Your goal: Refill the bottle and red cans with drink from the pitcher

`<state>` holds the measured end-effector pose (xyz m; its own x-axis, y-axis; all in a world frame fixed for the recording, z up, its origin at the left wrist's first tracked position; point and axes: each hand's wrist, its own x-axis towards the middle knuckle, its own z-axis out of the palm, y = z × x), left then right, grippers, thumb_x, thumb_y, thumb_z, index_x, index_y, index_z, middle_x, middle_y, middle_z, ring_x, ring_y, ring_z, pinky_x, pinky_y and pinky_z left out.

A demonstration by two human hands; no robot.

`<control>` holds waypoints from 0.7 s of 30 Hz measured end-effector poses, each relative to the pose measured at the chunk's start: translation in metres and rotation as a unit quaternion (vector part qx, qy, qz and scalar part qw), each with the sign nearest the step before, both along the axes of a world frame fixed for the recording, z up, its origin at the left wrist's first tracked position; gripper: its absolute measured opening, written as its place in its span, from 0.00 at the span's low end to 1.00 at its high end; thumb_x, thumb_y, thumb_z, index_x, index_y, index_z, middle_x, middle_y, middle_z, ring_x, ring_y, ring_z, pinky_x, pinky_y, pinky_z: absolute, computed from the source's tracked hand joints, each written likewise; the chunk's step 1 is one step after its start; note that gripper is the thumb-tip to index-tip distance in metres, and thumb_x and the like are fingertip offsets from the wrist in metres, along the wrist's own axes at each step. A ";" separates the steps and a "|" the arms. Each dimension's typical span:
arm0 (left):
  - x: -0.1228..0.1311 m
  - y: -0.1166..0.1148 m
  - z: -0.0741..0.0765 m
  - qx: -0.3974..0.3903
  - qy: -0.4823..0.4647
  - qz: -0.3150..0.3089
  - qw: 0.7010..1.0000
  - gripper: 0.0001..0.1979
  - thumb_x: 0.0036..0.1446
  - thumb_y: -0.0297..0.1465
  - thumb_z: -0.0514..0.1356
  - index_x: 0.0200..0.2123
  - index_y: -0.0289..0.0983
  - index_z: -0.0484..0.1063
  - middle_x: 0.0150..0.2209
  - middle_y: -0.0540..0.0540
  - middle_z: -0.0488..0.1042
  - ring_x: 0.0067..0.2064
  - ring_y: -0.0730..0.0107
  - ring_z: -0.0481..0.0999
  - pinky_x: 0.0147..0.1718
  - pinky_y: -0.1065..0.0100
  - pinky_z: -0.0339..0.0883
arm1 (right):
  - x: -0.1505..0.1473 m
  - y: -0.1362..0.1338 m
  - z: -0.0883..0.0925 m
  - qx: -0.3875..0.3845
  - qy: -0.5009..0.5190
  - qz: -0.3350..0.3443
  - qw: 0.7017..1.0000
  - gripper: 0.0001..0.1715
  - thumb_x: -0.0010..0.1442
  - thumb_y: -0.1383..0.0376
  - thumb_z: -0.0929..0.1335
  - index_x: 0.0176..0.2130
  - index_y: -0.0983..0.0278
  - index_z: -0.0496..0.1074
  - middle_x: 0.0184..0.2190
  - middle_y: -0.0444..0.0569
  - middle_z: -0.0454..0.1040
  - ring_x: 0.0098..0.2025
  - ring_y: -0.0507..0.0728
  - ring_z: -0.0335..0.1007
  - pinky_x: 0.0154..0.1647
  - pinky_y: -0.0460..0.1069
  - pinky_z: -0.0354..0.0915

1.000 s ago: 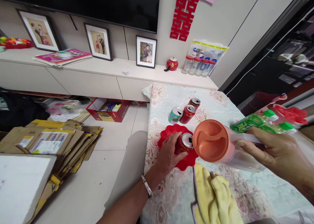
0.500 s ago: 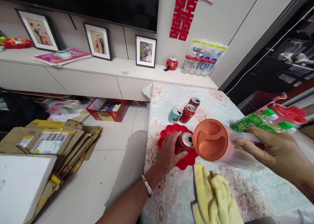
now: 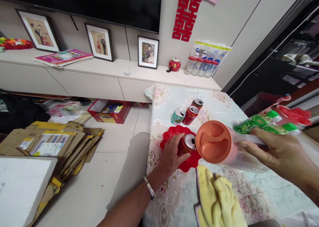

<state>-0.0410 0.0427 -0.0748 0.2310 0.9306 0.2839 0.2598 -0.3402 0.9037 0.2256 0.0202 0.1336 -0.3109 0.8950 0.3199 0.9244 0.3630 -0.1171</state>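
Note:
My left hand (image 3: 171, 151) is wrapped round a red drink can (image 3: 187, 145) with an opened top, held over a red scalloped plate (image 3: 171, 131). In my right hand (image 3: 276, 150) is the handle of a clear plastic pitcher (image 3: 245, 157) with an orange lid (image 3: 214, 142). The pitcher is tipped on its side, its lid facing the can at close range. Whether liquid flows between them I cannot tell. Behind the plate stand a green can (image 3: 177, 116), a red can (image 3: 191, 115) and a darker red can (image 3: 197, 103). Near me lies a yellow cloth (image 3: 221, 200).
A flowered cloth covers the table (image 3: 171, 94). Green-capped bottles (image 3: 261, 120) lie at its right, by a red basket (image 3: 286, 114). Beyond is a white cabinet (image 3: 119, 67) with framed photos and glass jars (image 3: 196, 67). Flattened cardboard (image 3: 64, 137) lies on the floor at left.

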 end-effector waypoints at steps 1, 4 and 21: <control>0.000 0.000 0.000 -0.002 0.000 0.000 1.000 0.39 0.54 0.28 0.71 0.67 0.44 0.61 0.66 0.39 0.71 0.67 0.46 0.70 0.66 0.42 0.63 | 0.000 0.000 0.000 -0.002 -0.001 0.000 1.000 0.25 0.67 0.43 0.63 0.25 0.54 0.61 0.14 0.40 0.55 0.14 0.55 0.52 0.17 0.52 0.49; 0.000 -0.001 0.001 -0.002 -0.001 0.002 1.000 0.39 0.55 0.28 0.71 0.67 0.45 0.61 0.66 0.40 0.71 0.67 0.46 0.70 0.66 0.42 0.63 | 0.000 -0.001 0.001 -0.004 0.002 0.001 1.000 0.26 0.67 0.44 0.63 0.25 0.54 0.61 0.14 0.40 0.54 0.14 0.54 0.52 0.17 0.52 0.49; 0.000 0.000 0.001 -0.004 -0.005 -0.006 1.000 0.40 0.54 0.27 0.72 0.67 0.45 0.61 0.66 0.39 0.71 0.67 0.45 0.69 0.66 0.41 0.62 | 0.001 -0.001 0.001 -0.005 -0.005 -0.005 1.000 0.26 0.67 0.43 0.63 0.25 0.54 0.60 0.14 0.41 0.57 0.14 0.55 0.53 0.17 0.52 0.51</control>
